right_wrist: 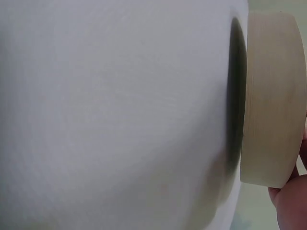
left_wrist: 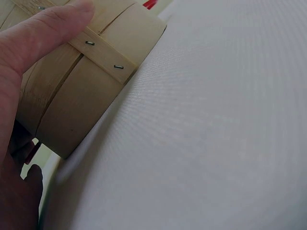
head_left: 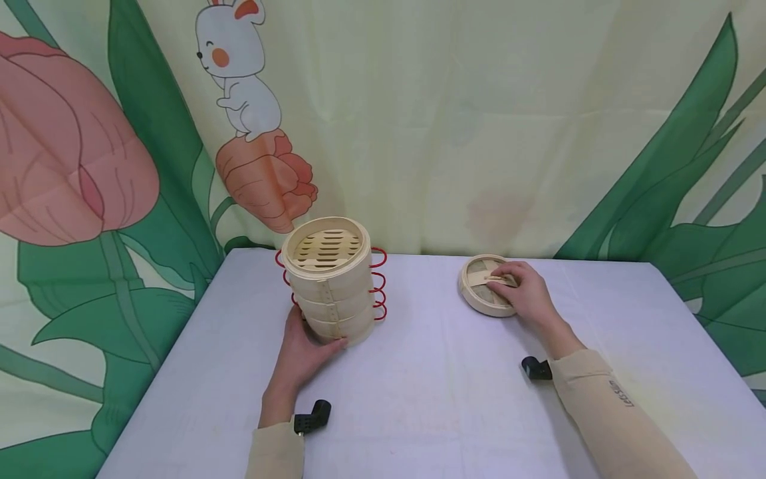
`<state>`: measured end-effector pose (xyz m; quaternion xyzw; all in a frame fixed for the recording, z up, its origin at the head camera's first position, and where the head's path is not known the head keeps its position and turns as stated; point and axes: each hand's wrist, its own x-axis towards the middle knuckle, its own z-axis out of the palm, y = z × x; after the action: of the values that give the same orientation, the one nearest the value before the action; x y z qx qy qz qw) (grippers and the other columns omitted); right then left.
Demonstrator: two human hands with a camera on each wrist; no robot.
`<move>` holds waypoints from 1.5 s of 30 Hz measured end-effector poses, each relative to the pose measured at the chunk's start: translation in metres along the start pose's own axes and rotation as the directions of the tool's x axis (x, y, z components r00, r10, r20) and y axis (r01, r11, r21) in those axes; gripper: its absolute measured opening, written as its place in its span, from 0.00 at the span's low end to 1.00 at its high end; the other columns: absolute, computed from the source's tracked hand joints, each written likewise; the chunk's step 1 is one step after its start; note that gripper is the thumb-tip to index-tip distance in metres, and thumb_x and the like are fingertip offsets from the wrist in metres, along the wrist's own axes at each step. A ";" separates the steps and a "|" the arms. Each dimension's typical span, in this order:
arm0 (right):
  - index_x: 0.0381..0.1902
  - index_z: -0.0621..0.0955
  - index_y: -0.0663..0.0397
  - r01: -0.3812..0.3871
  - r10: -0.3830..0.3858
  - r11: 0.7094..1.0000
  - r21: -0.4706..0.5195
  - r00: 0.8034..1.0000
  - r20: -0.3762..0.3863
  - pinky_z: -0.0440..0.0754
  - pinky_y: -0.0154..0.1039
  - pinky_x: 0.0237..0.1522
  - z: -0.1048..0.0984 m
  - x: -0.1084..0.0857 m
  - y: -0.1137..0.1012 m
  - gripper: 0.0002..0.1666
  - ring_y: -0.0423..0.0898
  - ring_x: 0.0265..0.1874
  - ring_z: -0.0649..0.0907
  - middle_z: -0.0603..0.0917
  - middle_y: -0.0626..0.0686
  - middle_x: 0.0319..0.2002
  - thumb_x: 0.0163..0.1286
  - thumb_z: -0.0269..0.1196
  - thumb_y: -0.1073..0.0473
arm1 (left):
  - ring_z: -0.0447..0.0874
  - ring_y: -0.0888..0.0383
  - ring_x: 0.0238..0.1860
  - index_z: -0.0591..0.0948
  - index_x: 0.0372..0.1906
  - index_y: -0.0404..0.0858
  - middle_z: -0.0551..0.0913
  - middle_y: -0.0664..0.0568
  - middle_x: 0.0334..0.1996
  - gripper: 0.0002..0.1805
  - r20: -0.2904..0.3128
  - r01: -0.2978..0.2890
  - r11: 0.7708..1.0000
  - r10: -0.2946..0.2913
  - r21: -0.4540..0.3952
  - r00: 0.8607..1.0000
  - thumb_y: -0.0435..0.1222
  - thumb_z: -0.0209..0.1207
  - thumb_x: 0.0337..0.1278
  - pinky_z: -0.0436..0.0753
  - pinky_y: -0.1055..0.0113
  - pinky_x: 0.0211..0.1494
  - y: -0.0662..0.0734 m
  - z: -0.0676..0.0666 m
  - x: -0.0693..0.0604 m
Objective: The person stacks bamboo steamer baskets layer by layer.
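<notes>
A stack of round bamboo steamer baskets [head_left: 332,296], with red loops on its sides and a slotted top tier, stands upright on the left half of the table. Low on its near left side, my left hand [head_left: 302,356] grips it. The left thumb lies across the bottom tier beside a stapled strip in the left wrist view, while the other fingers are partly hidden. To the right, my right hand [head_left: 526,293] pinches the small handle of a round bamboo steamer lid [head_left: 475,299]. A dark shadow runs along the lid's lower edge in the right wrist view.
A white cloth covers the table [head_left: 419,399]. Behind its far edge hangs a printed curtain [head_left: 455,133] with a rabbit, a carrot and leaves. Small black cameras [head_left: 535,368] are worn at both wrists.
</notes>
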<state>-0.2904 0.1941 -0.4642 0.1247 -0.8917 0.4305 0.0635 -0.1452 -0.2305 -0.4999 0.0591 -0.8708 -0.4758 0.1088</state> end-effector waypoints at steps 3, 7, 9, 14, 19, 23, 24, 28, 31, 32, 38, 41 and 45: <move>0.45 0.83 0.66 0.005 -0.005 1.000 -0.008 1.000 -0.002 0.67 0.59 0.66 -0.002 -0.001 -0.005 0.13 0.63 0.60 0.73 0.76 0.65 0.54 0.66 0.71 0.63 | 0.54 0.47 0.74 0.49 0.78 0.35 0.58 0.40 0.73 0.66 0.002 0.004 1.000 -0.004 0.005 1.000 0.47 0.81 0.39 0.56 0.48 0.75 0.000 -0.001 0.000; 0.45 0.83 0.66 0.019 -0.019 1.000 -0.002 1.000 -0.004 0.68 0.60 0.65 -0.003 -0.003 -0.014 0.13 0.63 0.60 0.73 0.77 0.66 0.54 0.66 0.71 0.63 | 0.54 0.48 0.75 0.49 0.78 0.36 0.57 0.41 0.73 0.66 0.005 0.012 1.000 -0.012 -0.004 1.000 0.48 0.81 0.39 0.56 0.49 0.75 0.001 -0.003 -0.001; 0.45 0.83 0.66 0.017 -0.017 1.000 -0.001 1.000 -0.003 0.68 0.60 0.65 -0.004 -0.004 -0.017 0.14 0.63 0.60 0.73 0.77 0.66 0.54 0.66 0.72 0.63 | 0.53 0.47 0.75 0.49 0.78 0.36 0.57 0.40 0.73 0.67 0.008 0.019 1.000 -0.019 -0.005 1.000 0.48 0.81 0.39 0.55 0.47 0.75 0.002 -0.004 -0.002; 0.46 0.83 0.65 0.000 0.000 1.000 -0.019 1.000 0.016 0.67 0.60 0.66 -0.004 -0.005 -0.023 0.14 0.63 0.61 0.73 0.77 0.66 0.54 0.66 0.71 0.63 | 0.53 0.47 0.75 0.49 0.78 0.36 0.57 0.40 0.73 0.67 0.009 0.030 1.000 -0.030 -0.002 1.000 0.50 0.80 0.39 0.56 0.47 0.75 0.002 -0.005 -0.003; 0.45 0.83 0.65 0.017 -0.017 0.999 -0.036 1.000 0.011 0.68 0.61 0.64 -0.005 -0.006 -0.027 0.14 0.64 0.60 0.74 0.77 0.66 0.54 0.66 0.71 0.63 | 0.53 0.47 0.75 0.49 0.78 0.37 0.57 0.41 0.73 0.67 0.014 0.030 0.999 -0.030 -0.012 0.999 0.49 0.80 0.39 0.55 0.47 0.75 0.000 -0.005 -0.003; 0.43 0.84 0.65 0.070 -0.071 0.996 -0.061 0.997 -0.016 0.69 0.61 0.63 -0.007 -0.006 -0.031 0.12 0.65 0.58 0.75 0.79 0.67 0.52 0.64 0.72 0.64 | 0.54 0.48 0.74 0.49 0.78 0.37 0.57 0.41 0.73 0.66 0.010 0.020 0.999 -0.020 -0.025 1.000 0.49 0.81 0.39 0.55 0.48 0.75 -0.001 -0.005 -0.003; 0.43 0.84 0.65 0.078 -0.080 0.995 -0.069 0.997 -0.021 0.69 0.61 0.63 -0.007 -0.006 -0.033 0.12 0.65 0.58 0.75 0.79 0.67 0.51 0.64 0.72 0.64 | 0.54 0.48 0.74 0.50 0.78 0.37 0.58 0.41 0.72 0.66 0.007 0.016 0.999 -0.015 -0.028 1.000 0.48 0.81 0.39 0.55 0.48 0.75 -0.001 -0.006 -0.003; 0.43 0.84 0.65 0.090 -0.092 0.992 -0.088 0.995 -0.027 0.69 0.62 0.62 -0.009 -0.006 -0.040 0.12 0.66 0.58 0.75 0.79 0.67 0.51 0.64 0.72 0.64 | 0.55 0.48 0.74 0.50 0.78 0.36 0.58 0.41 0.72 0.66 0.005 0.005 0.999 -0.005 -0.034 1.000 0.48 0.81 0.39 0.56 0.48 0.75 -0.003 -0.006 -0.002; 0.43 0.84 0.65 0.078 -0.081 0.993 -0.092 0.996 -0.029 0.68 0.62 0.62 -0.010 -0.006 -0.045 0.13 0.66 0.58 0.75 0.79 0.68 0.51 0.64 0.72 0.63 | 0.55 0.48 0.74 0.50 0.78 0.36 0.58 0.41 0.72 0.66 0.004 0.001 0.999 -0.001 -0.035 1.000 0.48 0.81 0.39 0.56 0.48 0.75 -0.003 -0.006 -0.002; 0.43 0.84 0.65 0.074 -0.077 0.993 -0.092 0.997 -0.030 0.68 0.62 0.63 -0.011 -0.006 -0.047 0.13 0.66 0.58 0.75 0.79 0.68 0.51 0.64 0.72 0.63 | 0.55 0.48 0.74 0.51 0.78 0.36 0.59 0.41 0.72 0.66 0.003 0.000 0.999 0.000 -0.036 1.000 0.48 0.81 0.39 0.56 0.48 0.75 -0.003 -0.006 -0.002; 0.45 0.84 0.64 0.040 -0.041 0.995 -0.092 0.999 -0.014 0.67 0.62 0.63 -0.017 -0.006 -0.064 0.14 0.66 0.60 0.74 0.78 0.68 0.53 0.65 0.72 0.61 | 0.54 0.48 0.74 0.49 0.78 0.37 0.57 0.41 0.73 0.67 0.007 0.014 0.999 -0.014 -0.035 1.000 0.50 0.81 0.39 0.55 0.47 0.75 -0.002 -0.005 -0.002; 0.45 0.84 0.64 0.029 -0.030 0.995 -0.095 0.999 -0.011 0.67 0.61 0.63 -0.020 -0.008 -0.069 0.14 0.65 0.60 0.74 0.78 0.67 0.53 0.65 0.72 0.60 | 0.52 0.47 0.75 0.48 0.79 0.37 0.56 0.41 0.74 0.68 0.011 0.018 0.999 -0.017 -0.033 1.000 0.51 0.81 0.39 0.55 0.46 0.75 -0.001 -0.003 -0.002; 0.45 0.85 0.64 0.021 -0.021 0.994 -0.103 1.000 -0.005 0.68 0.60 0.63 -0.023 -0.010 -0.076 0.15 0.65 0.60 0.74 0.78 0.67 0.53 0.65 0.72 0.60 | 0.52 0.47 0.75 0.48 0.79 0.37 0.56 0.41 0.74 0.68 0.014 0.012 0.999 -0.011 -0.030 1.000 0.50 0.81 0.39 0.55 0.47 0.75 -0.001 -0.001 -0.001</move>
<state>-0.2596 0.1681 -0.3951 0.1293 -0.9112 0.3836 0.0771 -0.1438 -0.2318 -0.4999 0.0592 -0.8640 -0.4897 0.1011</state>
